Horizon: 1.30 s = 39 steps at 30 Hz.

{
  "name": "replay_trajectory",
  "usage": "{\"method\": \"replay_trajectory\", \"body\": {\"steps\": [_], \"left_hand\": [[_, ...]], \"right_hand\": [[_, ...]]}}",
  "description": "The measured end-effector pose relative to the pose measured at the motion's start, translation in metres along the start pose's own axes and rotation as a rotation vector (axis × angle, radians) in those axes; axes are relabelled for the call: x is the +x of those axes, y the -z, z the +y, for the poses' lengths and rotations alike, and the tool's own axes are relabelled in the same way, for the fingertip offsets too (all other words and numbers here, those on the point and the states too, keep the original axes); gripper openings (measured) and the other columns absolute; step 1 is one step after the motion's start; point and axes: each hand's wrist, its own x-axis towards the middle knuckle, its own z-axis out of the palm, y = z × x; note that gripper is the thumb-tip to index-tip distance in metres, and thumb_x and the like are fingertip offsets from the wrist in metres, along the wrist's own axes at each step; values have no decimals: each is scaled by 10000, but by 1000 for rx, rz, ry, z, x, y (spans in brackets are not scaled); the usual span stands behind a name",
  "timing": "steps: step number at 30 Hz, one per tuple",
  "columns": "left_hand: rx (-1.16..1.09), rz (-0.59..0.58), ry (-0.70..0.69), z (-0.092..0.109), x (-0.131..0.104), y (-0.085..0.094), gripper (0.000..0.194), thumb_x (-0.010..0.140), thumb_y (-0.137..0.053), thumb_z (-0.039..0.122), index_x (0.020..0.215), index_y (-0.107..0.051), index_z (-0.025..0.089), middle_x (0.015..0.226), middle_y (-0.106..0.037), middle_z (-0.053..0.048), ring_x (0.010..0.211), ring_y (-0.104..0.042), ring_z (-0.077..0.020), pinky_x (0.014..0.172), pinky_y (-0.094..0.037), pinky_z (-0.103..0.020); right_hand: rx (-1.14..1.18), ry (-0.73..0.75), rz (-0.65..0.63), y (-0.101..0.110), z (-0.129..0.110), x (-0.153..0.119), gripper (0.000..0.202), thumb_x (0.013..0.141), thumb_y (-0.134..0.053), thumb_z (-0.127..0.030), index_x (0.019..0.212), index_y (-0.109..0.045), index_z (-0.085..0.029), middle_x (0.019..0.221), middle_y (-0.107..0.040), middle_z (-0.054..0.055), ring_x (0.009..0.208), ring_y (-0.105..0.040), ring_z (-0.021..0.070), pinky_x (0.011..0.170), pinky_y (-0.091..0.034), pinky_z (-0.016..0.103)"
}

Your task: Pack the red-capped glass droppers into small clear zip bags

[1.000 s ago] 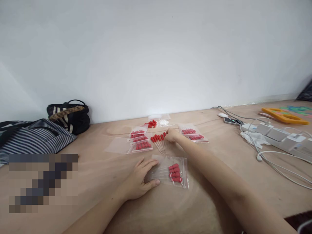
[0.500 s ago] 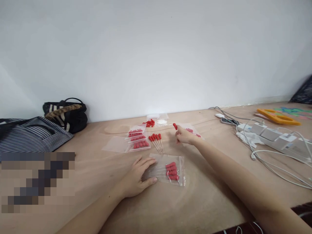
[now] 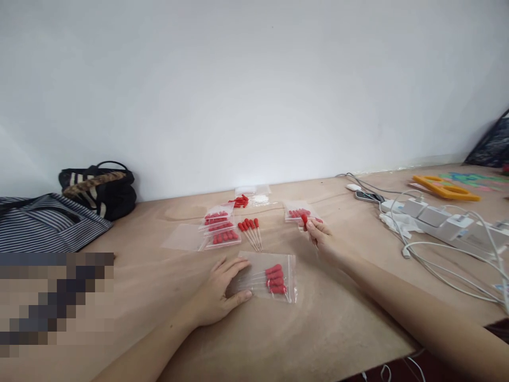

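Note:
My left hand (image 3: pixel 222 289) lies flat with its fingers apart, over the left end of a clear zip bag (image 3: pixel 258 260). Inside the bag are several droppers with red rubber bulbs (image 3: pixel 275 278), bulbs toward the zip at the right. My right hand (image 3: pixel 322 236) is closed on one dropper (image 3: pixel 304 218), its red bulb up and its thin clear tube pointing down, hard to make out. Between the hands, a little farther off, several loose droppers (image 3: pixel 251 231) lie fanned out. Just beyond my right hand is a filled bag (image 3: pixel 298 209).
Filled zip bags (image 3: pixel 220 228) overlap at left of the loose droppers, beside a flat bag (image 3: pixel 183 237). Red bulbs (image 3: pixel 240 201) and clear tubes (image 3: pixel 260 200) lie near the wall. Bags stand far left; a power strip (image 3: pixel 441 223) with white cables and a yellow frame (image 3: pixel 445 188) are right.
My right hand has come nearer and to the right with the dropper, uncovering the filled bag behind it. My left hand stays on the zip bag; the view has shifted slightly.

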Motion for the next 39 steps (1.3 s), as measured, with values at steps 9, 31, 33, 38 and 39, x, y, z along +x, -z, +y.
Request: {"method": "replay_trajectory", "body": {"steps": [9, 31, 33, 38, 39], "left_hand": [[-7, 9, 22, 2, -1, 1, 473, 815, -501, 417, 1239, -397, 237, 1311, -431, -78, 1203, -379, -268, 1040, -182, -515], [42, 34, 41, 1, -1, -1, 489, 807, -501, 424, 1247, -395, 239, 1308, -437, -69, 1201, -382, -269, 1031, -239, -486], [40, 29, 36, 0, -1, -2, 490, 812, -496, 423, 1252, -386, 240, 1314, -429, -68, 1206, -376, -266, 1038, -218, -489], [23, 21, 38, 1, -1, -1, 488, 816, -491, 418, 1251, -383, 225, 1318, -421, -74, 1219, -356, -268, 1042, -200, -497], [22, 16, 36, 1, -1, -1, 489, 818, -490, 418, 1252, -381, 220, 1318, -420, -77, 1219, -356, -267, 1043, -194, -500]], "right_hand": [[213, -24, 18, 0, 9, -23, 506, 674, -560, -554, 1003, -336, -241, 652, -449, -66, 508, -457, 90, 497, -382, 237], [232, -216, -27, -25, -3, -39, 387, 489, -754, -433, 682, -570, -154, 573, -554, -29, 506, -485, 80, 523, -426, 241], [209, -219, -73, -23, -2, -38, 415, 535, -715, -473, 771, -624, -144, 604, -585, -15, 497, -477, 76, 514, -412, 242], [137, -185, -285, -20, 3, -39, 450, 602, -677, -462, 895, -627, -125, 660, -601, 1, 517, -502, 68, 548, -438, 236], [130, -176, -293, -20, 3, -38, 465, 602, -685, -442, 932, -609, -124, 685, -600, 2, 533, -512, 69, 553, -444, 231]]}}
